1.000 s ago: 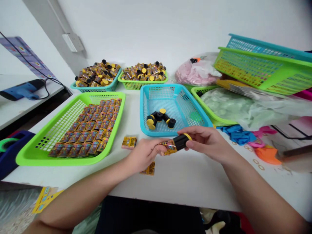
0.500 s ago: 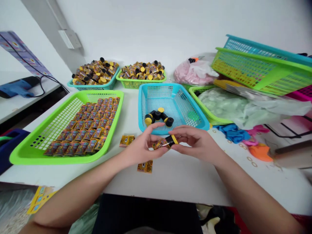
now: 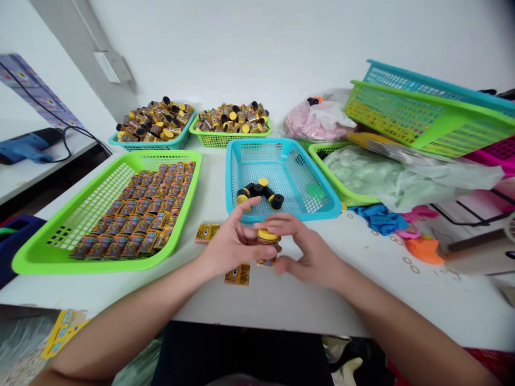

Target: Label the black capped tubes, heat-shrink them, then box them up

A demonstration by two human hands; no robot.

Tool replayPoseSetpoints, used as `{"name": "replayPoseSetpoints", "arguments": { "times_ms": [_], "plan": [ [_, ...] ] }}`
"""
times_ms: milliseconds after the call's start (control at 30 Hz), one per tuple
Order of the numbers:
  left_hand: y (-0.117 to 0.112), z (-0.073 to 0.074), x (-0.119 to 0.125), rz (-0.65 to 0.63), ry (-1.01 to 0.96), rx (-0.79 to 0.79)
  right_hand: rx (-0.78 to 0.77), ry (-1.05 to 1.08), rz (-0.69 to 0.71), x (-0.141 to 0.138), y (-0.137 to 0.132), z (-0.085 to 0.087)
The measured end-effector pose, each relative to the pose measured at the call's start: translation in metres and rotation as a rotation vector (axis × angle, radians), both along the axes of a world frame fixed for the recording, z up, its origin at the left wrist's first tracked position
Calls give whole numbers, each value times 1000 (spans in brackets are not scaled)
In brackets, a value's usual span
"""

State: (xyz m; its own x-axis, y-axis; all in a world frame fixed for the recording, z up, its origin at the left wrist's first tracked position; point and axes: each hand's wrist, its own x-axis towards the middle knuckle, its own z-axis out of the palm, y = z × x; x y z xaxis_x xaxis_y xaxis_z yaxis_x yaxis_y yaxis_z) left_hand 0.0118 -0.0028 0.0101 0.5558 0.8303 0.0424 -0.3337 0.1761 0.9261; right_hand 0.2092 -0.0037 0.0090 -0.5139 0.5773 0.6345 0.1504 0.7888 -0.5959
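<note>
Between my two hands stands a small black cylindrical container with a yellow cap (image 3: 267, 235), a printed sleeve around its lower part. My left hand (image 3: 229, 246) grips it from the left, thumb across its front and index finger pointing away. From the right, my right hand (image 3: 309, 252) has its fingers on the cap and its thumb low by the sleeve. Two flat printed sleeves lie near my left hand, one sleeve (image 3: 207, 232) beside the green basket and another sleeve (image 3: 237, 274) below my wrist. Just beyond my hands, a blue basket (image 3: 322, 179) holds several bare black-and-yellow containers (image 3: 277, 201).
At left, a green basket (image 3: 28, 260) holds rows of printed packs. Heaped sleeved containers fill two baskets at the wall, one blue basket (image 3: 151, 145) and one green basket (image 3: 229, 139). Stacked baskets (image 3: 426, 120), bags and balloons (image 3: 380, 219) crowd the right. A blue heat gun (image 3: 30, 145) lies far left.
The container has turned from lying sideways to upright, its yellow cap now on top. My right hand has shifted slightly left and its fingers have come over the cap.
</note>
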Motion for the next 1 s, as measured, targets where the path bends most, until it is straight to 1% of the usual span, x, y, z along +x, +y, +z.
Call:
{"name": "replayPoseSetpoints", "arguments": {
  "times_ms": [100, 133, 200, 267, 367, 400, 467, 533, 567, 600, 633, 700, 733, 800, 867, 933, 967, 1000],
  "plan": [
    [-4, -3, 7, 84, -45, -8, 279, -126, -169, -5, -6, 0],
    [-6, -3, 10, 76, -39, -5, 359, -161, -205, -7, -8, 0],
    [-9, -2, 13, 3, 9, -13, 469, -216, -236, -11, -13, -1],
    [-12, 1, 12, -82, 49, -19, 513, -240, -251, -15, -18, -2],
    [-14, 4, 7, -99, 68, -8, 480, -201, -263, -21, -24, -1],
    [-14, 5, 5, -107, 64, -5, 460, -174, -256, -23, -26, -1],
    [-13, 5, 1, -179, 24, 4, 438, -106, -219, -28, -29, -1],
    [-12, 5, 0, -266, -18, 37, 460, -58, -185, -30, -30, -2],
    [-12, 6, 1, -270, -9, 73, 478, -51, -183, -31, -30, -3],
    [-12, 7, 2, -223, 27, 122, 494, -56, -195, -31, -30, -4],
    [-13, 10, 2, -127, 92, 177, 510, -72, -211, -31, -30, -5],
    [-16, 20, -1, 112, 284, 284, 525, -118, -242, -28, -27, -3],
    [-19, 26, -6, 214, 385, 327, 525, -140, -251, -25, -23, 0],
    [-25, 39, -22, 348, 559, 402, 474, -167, -291, -17, -8, 10],
    [-29, 54, -46, 465, 674, 491, 320, -205, -398, -6, 18, 22],
    [-27, 71, -73, 612, 752, 533, 74, -338, -549, 5, 53, 30],
    [-24, 79, -86, 676, 794, 533, -71, -493, -598, 9, 72, 30],
    [-18, 87, -98, 730, 844, 524, -209, -683, -613, 11, 89, 29]
  ]
}}
